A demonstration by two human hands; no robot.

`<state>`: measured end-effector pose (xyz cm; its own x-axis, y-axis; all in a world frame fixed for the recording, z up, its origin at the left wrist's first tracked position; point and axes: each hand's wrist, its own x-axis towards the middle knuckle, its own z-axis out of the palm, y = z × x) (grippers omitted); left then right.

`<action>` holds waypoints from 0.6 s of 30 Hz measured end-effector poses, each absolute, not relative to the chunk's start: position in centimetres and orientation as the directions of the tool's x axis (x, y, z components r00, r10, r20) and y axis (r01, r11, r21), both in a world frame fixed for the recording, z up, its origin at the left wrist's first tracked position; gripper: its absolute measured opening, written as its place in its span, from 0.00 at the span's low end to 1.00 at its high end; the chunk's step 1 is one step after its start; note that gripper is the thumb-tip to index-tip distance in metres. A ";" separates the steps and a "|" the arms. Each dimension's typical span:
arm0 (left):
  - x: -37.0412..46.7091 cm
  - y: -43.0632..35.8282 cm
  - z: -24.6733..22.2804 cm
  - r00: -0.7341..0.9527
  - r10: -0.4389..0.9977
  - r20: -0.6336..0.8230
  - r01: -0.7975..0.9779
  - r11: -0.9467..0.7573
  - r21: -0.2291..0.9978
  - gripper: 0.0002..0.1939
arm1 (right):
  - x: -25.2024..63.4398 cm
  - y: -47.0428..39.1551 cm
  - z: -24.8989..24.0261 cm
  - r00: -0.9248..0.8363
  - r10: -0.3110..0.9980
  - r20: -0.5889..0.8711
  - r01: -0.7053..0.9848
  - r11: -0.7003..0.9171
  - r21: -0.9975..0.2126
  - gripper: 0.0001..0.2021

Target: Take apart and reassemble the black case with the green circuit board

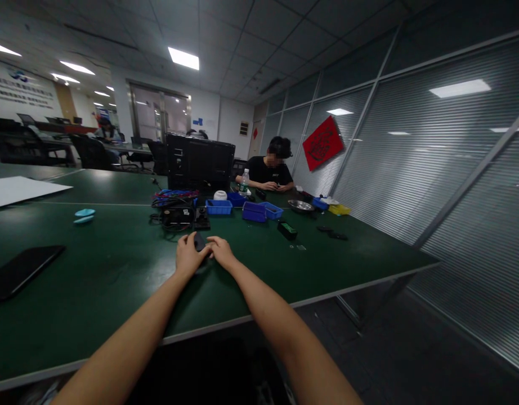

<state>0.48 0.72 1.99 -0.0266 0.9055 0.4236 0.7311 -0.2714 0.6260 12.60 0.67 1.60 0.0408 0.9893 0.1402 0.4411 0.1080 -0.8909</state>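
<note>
A small dark block-like object [199, 242] is held just above or on the green table [150, 281]; its kind is not clear. My left hand [188, 256] grips it from the left, fingers and thumb wrapped round it. From the other side my right hand [221, 252] reaches in, its fingertips bent together against the object's right edge. Whatever may lie between those right fingers is too small to make out. The object's lower part is hidden by my left thumb and palm.
A black power unit with cables [177, 215] lies beyond my hands. Blue bins [219, 208], a green-and-black box [287, 229] and a metal bowl [300, 206] stand rightward. A black phone-like slab [25, 270] lies left. Across the table sits another person [270, 169].
</note>
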 end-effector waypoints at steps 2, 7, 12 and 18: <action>0.6 0.6 1.9 -0.015 0.911 0.412 0.740 -0.268 0.617 0.34 | 12.6 0.9 1.4 -0.002 0.998 0.070 0.268 0.068 -0.961 0.18; -0.6 0.9 2.9 -0.167 0.936 0.310 0.664 -0.125 0.737 0.32 | 12.7 1.1 1.3 -0.076 0.997 0.025 0.076 0.031 -0.997 0.19; -2.7 1.6 4.0 -0.334 0.932 0.139 0.577 0.085 0.812 0.27 | 13.6 1.5 1.1 -0.016 0.999 0.039 0.152 0.041 -0.988 0.16; -3.5 1.5 4.4 -0.389 0.915 0.113 0.610 0.164 0.775 0.23 | 14.2 1.6 0.9 -0.012 0.998 0.054 0.213 0.055 -0.975 0.15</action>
